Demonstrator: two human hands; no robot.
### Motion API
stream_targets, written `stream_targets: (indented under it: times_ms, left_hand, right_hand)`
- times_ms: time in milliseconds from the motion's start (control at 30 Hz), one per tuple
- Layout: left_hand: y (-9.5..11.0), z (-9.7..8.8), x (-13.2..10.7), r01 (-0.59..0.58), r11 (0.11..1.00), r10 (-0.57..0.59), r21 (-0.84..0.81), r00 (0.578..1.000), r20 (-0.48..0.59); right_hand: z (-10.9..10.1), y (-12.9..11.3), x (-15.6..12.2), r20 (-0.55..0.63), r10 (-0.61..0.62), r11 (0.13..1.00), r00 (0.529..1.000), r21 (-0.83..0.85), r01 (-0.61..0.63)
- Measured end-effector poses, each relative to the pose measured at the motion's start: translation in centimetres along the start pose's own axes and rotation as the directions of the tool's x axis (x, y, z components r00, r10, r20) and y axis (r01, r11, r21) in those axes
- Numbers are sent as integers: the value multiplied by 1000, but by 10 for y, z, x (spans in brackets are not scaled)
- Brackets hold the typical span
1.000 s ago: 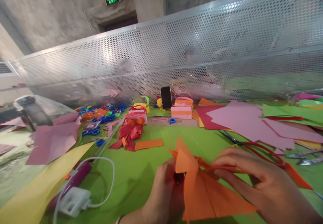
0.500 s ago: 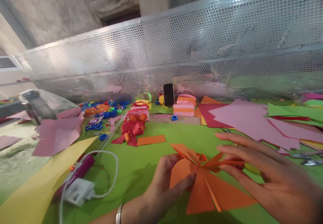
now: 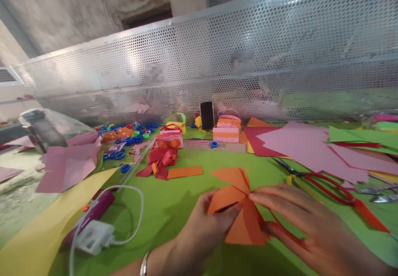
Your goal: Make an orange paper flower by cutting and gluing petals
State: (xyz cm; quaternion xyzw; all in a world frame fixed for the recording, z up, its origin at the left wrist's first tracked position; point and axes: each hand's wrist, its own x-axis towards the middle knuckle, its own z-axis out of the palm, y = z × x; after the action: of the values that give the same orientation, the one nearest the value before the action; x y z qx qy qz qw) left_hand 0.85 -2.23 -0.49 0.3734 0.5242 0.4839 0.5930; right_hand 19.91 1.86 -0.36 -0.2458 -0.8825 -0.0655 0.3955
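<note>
A folded orange paper piece (image 3: pixel 236 201) with several pointed flaps lies on the green table cover (image 3: pixel 161 209) in front of me. My left hand (image 3: pixel 202 230) pinches its left flaps, thumb on top. My right hand (image 3: pixel 307 230) comes in from the right, its fingers stretched out and pressing on the paper's middle and right flaps; it is blurred by motion. A silver bangle (image 3: pixel 143 263) is on my left wrist.
Red-handled scissors (image 3: pixel 323 182) lie just right of my hands. A purple glue gun (image 3: pixel 96 211) with a white plug and cord lies at left. Pink, red, green and yellow sheets, ribbon scraps, blue rings, a phone (image 3: pixel 207 115) and a perforated metal screen (image 3: pixel 236 60) stand behind.
The orange paper has been flattened and folded tighter. My right hand has dropped from hovering above it to pressing on it; my left hand stayed on the left flaps.
</note>
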Motion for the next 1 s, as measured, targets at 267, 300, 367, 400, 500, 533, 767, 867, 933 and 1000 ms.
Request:
stream_targets:
  times_ms: [267,300,367,400,500,533,767,867,933,1000]
  left_hand:
    - [11,-1,0,-282,947,285,156,959,2]
    - [12,-1,1,-349,906,369,241,929,-40]
    - [14,-2,2,-463,785,529,411,847,-56]
    - [15,-3,1,-503,729,582,465,813,-33]
    - [17,-3,0,-567,641,641,517,766,46]
    - [17,-3,0,-574,635,639,516,766,66]
    - [18,-3,0,-434,798,435,417,895,100]
    - [16,-4,2,-350,873,343,339,936,82]
    - [13,-5,3,-269,916,261,298,963,70]
    - [10,-6,5,-168,952,153,254,985,77]
  right_hand:
    - [0,5,4,-52,183,968,982,183,-171]
    - [-2,4,4,-18,210,955,978,216,-201]
    - [-4,2,6,45,239,932,970,268,-242]
    - [-6,0,6,64,244,923,968,291,-252]
    - [-8,-3,7,84,230,916,970,318,-245]
    - [-9,-3,7,90,223,918,971,316,-240]
    - [-6,1,5,249,262,845,932,408,-347]
    - [-6,0,6,405,320,697,856,512,-503]
    - [-6,-2,6,490,331,593,806,556,-582]
    - [-6,-3,6,576,352,469,738,574,-672]
